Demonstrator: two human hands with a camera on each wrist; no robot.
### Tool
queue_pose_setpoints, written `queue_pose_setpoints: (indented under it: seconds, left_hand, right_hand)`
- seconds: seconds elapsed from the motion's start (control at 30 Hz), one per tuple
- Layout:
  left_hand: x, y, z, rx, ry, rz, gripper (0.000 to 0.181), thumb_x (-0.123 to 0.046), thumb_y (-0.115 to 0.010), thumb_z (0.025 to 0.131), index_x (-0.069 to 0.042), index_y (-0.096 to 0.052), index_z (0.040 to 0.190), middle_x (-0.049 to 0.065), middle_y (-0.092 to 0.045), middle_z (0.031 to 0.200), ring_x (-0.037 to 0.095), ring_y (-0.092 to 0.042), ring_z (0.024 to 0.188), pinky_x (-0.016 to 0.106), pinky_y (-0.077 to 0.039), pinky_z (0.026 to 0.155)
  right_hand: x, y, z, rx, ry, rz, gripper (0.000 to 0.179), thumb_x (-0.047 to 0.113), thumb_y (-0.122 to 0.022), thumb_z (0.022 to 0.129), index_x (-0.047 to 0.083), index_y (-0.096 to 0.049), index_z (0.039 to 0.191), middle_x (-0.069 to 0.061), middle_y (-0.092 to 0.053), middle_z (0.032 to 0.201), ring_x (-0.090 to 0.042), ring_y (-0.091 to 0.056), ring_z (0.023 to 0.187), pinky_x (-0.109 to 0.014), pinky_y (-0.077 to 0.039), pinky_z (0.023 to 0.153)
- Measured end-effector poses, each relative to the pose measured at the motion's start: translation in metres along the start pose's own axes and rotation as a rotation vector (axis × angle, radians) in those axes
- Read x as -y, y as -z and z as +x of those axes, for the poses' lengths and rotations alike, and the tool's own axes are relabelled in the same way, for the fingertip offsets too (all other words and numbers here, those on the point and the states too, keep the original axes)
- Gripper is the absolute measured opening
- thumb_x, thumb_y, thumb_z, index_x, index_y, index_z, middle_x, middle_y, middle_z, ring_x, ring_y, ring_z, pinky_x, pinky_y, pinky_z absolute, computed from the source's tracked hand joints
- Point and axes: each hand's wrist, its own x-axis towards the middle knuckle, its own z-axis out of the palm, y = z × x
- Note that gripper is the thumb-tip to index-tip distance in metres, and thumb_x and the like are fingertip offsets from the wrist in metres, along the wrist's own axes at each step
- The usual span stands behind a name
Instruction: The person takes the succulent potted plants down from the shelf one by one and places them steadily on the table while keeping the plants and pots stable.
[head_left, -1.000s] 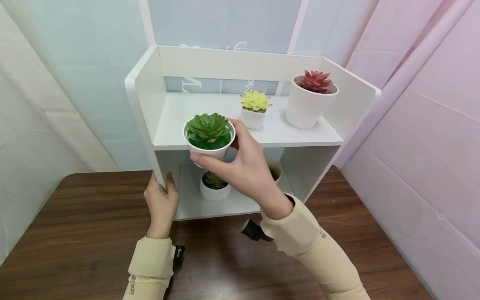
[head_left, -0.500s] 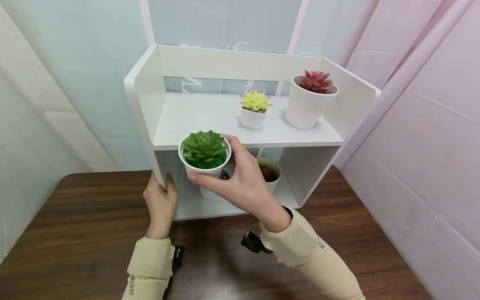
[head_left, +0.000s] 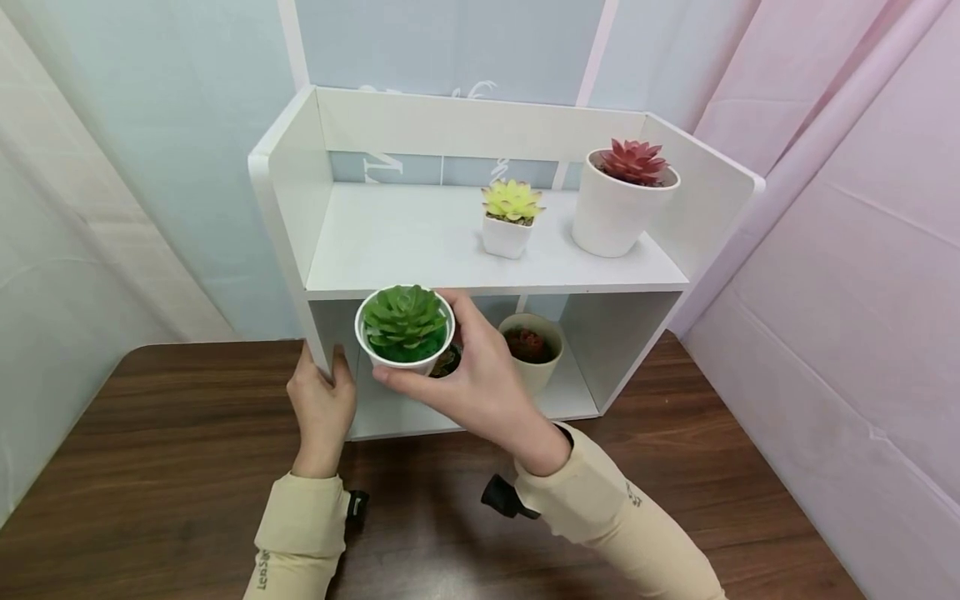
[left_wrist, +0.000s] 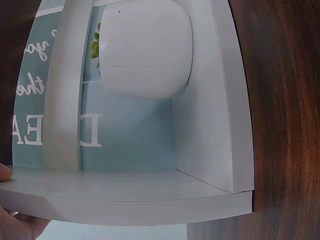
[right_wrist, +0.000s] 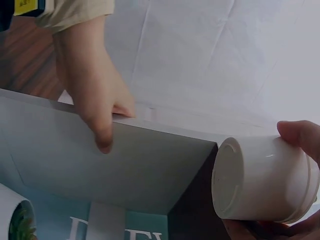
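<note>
Holding: one green succulent (head_left: 405,321), white pot (right_wrist: 265,182) clamped in our right hand (head_left: 483,383), before the shelf (head_left: 405,233); presumably light, stiff, smooth, best held around its sides. Our left hand (head_left: 322,408) grips the shelf's left side.

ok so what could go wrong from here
The green plant's pot could slip, being held in the air by the right hand. Its rim might clip the nearby upper board. Moved inward, it could knock the lower white pot, which it and the hand mostly hide in the head view.
</note>
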Motion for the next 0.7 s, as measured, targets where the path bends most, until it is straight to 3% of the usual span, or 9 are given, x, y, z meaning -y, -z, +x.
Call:
queue_pose_setpoints:
  seconds: [0.3, 0.53, 0.7]
  left_hand:
    - [-0.001, 0.001, 0.0, 0.007, -0.005, 0.0, 0.023, 0.002, -0.054, 0.09, 0.008, -0.059, 0.111, 0.03, -0.066, 0.104, 0.045, -0.063, 0.099, 0.059, -0.047, 0.079]
    - [0.0, 0.001, 0.0, 0.006, -0.018, 0.0, 0.023, 0.002, -0.054, 0.09, 0.009, -0.059, 0.111, 0.03, -0.066, 0.105, 0.045, -0.063, 0.1, 0.059, -0.047, 0.08]
    - [0.0, 0.001, 0.0, 0.01, -0.012, 0.0, 0.025, 0.001, -0.054, 0.09, 0.008, -0.059, 0.113, 0.03, -0.065, 0.107, 0.045, -0.062, 0.102, 0.059, -0.047, 0.082]
  right_hand:
    - [-0.009, -0.006, -0.007, 0.015, -0.052, -0.054, 0.071, 0.022, -0.085, 0.07, 0.014, -0.047, 0.129, 0.003, -0.061, 0.115, -0.007, -0.058, 0.093, -0.028, -0.05, 0.076]
    - [-0.02, -0.009, -0.011, 0.025, -0.064, -0.075, 0.068, 0.022, -0.085, 0.069, 0.011, -0.049, 0.126, 0.002, -0.061, 0.112, -0.009, -0.058, 0.093, -0.035, -0.051, 0.08]
    - [-0.03, -0.013, -0.015, 0.049, -0.062, -0.098, 0.068, 0.022, -0.085, 0.069, 0.011, -0.049, 0.126, 0.002, -0.061, 0.115, -0.009, -0.057, 0.102, -0.031, -0.05, 0.085]
